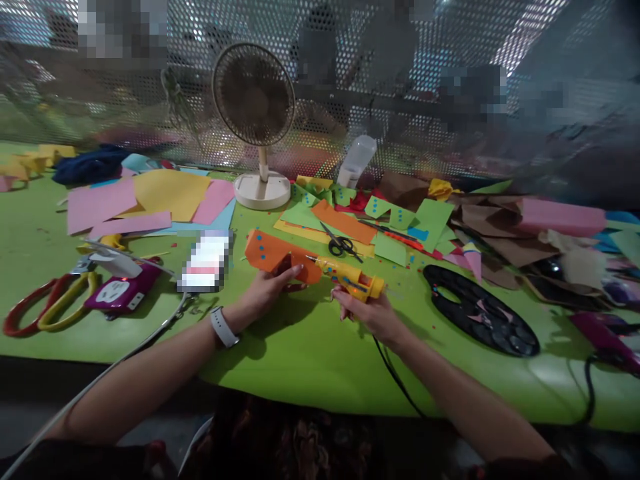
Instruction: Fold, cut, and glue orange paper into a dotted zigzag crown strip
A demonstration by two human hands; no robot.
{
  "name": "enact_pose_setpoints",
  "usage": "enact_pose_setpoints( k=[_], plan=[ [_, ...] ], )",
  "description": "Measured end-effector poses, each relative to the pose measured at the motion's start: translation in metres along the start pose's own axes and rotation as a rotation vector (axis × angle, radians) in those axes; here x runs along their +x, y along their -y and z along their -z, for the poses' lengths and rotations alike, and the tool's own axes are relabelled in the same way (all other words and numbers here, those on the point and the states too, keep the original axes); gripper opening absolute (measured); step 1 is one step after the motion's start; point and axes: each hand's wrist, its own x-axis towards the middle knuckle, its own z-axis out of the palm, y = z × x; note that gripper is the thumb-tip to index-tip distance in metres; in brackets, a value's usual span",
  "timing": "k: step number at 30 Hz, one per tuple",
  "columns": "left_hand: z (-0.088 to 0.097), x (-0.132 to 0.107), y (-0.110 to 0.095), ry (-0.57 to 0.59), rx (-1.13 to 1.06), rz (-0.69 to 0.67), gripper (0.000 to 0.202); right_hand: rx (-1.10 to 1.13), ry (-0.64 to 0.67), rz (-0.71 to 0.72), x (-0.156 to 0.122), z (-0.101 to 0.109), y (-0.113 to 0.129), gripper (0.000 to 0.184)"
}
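My left hand (273, 290), with a pale watch band at the wrist, grips a folded piece of orange paper (267, 252) that carries several blue dots. In my right hand (367, 310) is a yellow hot glue gun (350, 275), its fingers wrapped round the handle. The gun's metal nozzle points left and meets the right part of the orange paper; whether it touches cannot be made out. From below the gun a dark cord runs down to the table's front edge. Black-handled scissors (342, 245) lie just behind the gun.
A white fan (263, 190) stands at the back. Coloured paper sheets (170, 193) lie left; green and orange scraps (345, 220) lie behind my hands. A black palette (480, 313) is at right. Large scissors (70, 303), a purple device (125, 287) and a lit phone (205, 260) lie left.
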Motion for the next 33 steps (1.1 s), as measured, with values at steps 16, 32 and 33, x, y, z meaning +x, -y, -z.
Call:
enact_pose_setpoints(
  k=[16,32,33],
  plan=[
    [0.0034,0.0046,0.0099,0.019,0.026,-0.076,0.03,-0.027,-0.011,0.005,-0.0023,-0.0056,-0.0059,0.029],
    [0.0033,0.0039,0.0078,0.032,-0.001,-0.047,0.031,-0.003,0.008,0.009,-0.0019,-0.0051,-0.0089,0.025],
    [0.003,0.0039,0.0074,0.025,-0.011,-0.042,0.031,-0.002,0.006,0.014,-0.0017,-0.0052,-0.0085,0.024]
  ],
)
